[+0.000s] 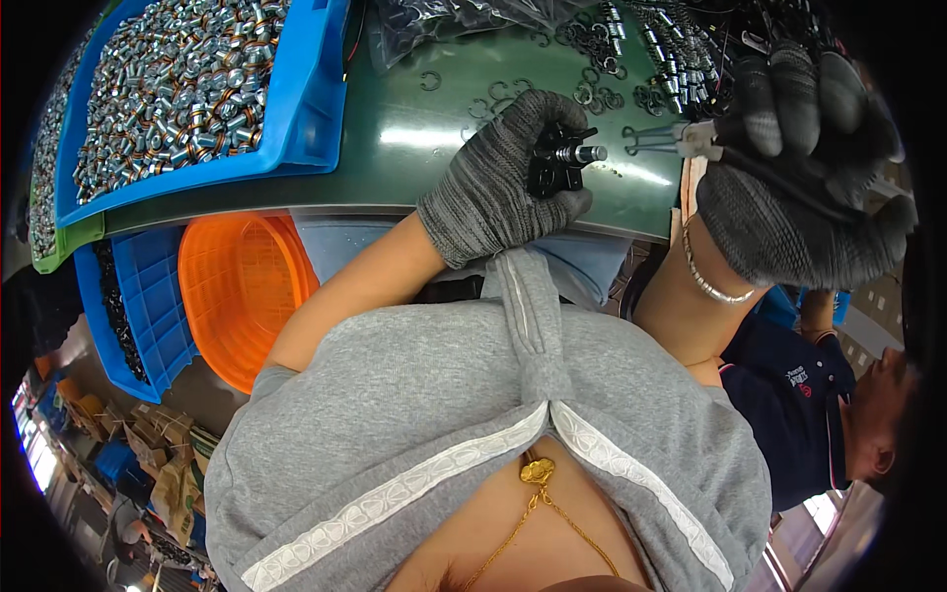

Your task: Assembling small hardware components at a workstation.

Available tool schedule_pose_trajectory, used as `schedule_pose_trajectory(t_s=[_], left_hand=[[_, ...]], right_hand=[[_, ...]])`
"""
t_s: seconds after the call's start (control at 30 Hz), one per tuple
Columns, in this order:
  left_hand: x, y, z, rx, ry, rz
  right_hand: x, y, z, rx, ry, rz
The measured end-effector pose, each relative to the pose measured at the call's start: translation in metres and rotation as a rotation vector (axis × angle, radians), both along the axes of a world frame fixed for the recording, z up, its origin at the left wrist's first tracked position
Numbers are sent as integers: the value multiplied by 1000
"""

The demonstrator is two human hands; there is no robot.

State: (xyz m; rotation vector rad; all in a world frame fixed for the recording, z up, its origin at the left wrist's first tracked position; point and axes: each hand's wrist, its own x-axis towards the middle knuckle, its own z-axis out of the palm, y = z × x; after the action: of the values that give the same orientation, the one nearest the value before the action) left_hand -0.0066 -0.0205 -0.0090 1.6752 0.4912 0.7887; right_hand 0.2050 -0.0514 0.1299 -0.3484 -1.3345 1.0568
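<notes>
Green tabletop [400,109] backs a black part [546,176], the left hand [498,178] clasping it, seemingly for steadiness. Beside it, the right hand [789,222] grips a pronged tool [698,139].

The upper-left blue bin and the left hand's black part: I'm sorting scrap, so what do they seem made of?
Blue bin: likely plastic, glossy, with smooth, evenly coloured walls. Black part: perhaps coated metal, given its glints; its pin shines silver, suggesting steel.

A glossy green counter [395,109] carries a blue bin [311,118] of small metal fittings [182,84] at its left. Farther back lie a plastic bag [434,35], loose dark C-shaped clips [589,41] and rows of metal pins [681,59].
</notes>
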Motion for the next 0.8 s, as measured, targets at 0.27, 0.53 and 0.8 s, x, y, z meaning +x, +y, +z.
schedule_pose_trajectory(t_s=[0.27, 0.53, 0.8], left_hand=[[-2, -1, 5, -2, -5, 33], [1, -2, -2, -216, -119, 9], [0, -4, -5, -195, -124, 22]], right_hand=[[-19, -2, -21, -63, 31, 75], [-46, -1, -47, -98, 50, 9], [-52, -8, -39, -133, -51, -24]])
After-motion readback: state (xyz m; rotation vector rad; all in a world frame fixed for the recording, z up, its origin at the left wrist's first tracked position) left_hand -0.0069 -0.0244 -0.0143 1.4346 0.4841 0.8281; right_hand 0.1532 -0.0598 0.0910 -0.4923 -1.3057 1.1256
